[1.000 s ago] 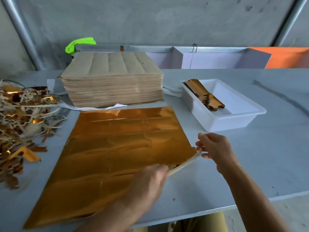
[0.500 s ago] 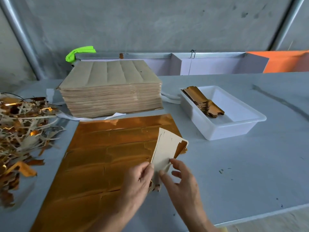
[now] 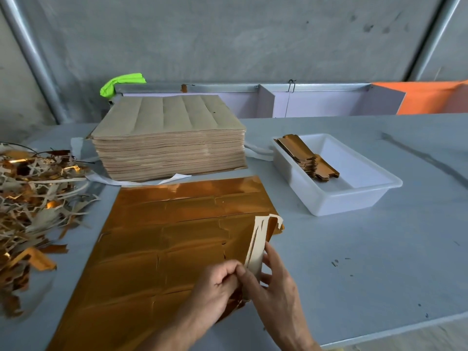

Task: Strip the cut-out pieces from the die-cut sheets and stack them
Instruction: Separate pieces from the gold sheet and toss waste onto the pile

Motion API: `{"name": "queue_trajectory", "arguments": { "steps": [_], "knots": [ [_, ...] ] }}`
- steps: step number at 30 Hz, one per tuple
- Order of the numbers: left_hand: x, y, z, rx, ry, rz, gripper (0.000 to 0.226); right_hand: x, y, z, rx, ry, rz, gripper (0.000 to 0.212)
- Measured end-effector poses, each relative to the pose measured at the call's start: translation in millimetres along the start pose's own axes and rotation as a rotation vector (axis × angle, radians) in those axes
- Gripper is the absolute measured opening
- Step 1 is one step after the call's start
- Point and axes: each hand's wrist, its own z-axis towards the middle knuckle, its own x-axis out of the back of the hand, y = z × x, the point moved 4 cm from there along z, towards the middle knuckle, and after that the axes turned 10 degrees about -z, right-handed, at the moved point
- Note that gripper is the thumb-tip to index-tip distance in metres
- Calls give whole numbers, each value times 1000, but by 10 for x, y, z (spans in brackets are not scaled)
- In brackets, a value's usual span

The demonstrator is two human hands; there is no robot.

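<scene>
Both hands, left (image 3: 217, 282) and right (image 3: 276, 279), pinch the strip (image 3: 258, 245) peeling up from the gold sheet (image 3: 177, 239) just ahead of them. It looks thin, light and easily torn, so I'd grip low, near the tear line.

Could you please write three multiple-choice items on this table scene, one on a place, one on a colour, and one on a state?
1. Where do the stripped pieces lie?
A in the white tray
B on the brown stack
C on the floor

2. What colour is the sheet being stripped?
A silver
B metallic gold
C green

3. What is the strip at the sheet's right edge doing?
A lying flat
B lifted, pale side showing
C rolled up

Answers: 1 A, they sit inside it. 2 B, its face shines gold. 3 B, the left hand and right hand pinch it upright.
</scene>
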Motion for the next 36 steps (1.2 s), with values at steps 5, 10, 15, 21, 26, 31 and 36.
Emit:
{"name": "queue_trajectory", "arguments": {
  "steps": [5, 10, 15, 21, 26, 31, 36],
  "knots": [
    [12, 28, -16, 35, 17, -110, 24, 29, 36, -29, 17, 25, 9, 45],
    [120, -8, 24, -70, 235, 93, 25, 182, 143, -25, -45, 149, -85, 37],
    [-85, 45, 21, -241, 48, 543, 32, 243, 120, 66, -5, 265, -147, 19],
    [131, 41, 161, -195, 464, 264, 32, 416, 464, 159, -361, 200, 135, 28],
    [240, -51, 127, -151, 594, 141, 37, 509, 615, 169, -515, 173, 421, 21],
    [340, -99, 94, -149, 695, 125, 40, 542, 581, 165, -528, 196, 456, 18],
    [380, -26, 65, -134, 758, 15, 40, 609, 587, 159, -539, 239, 465, 13]
  ]
}}
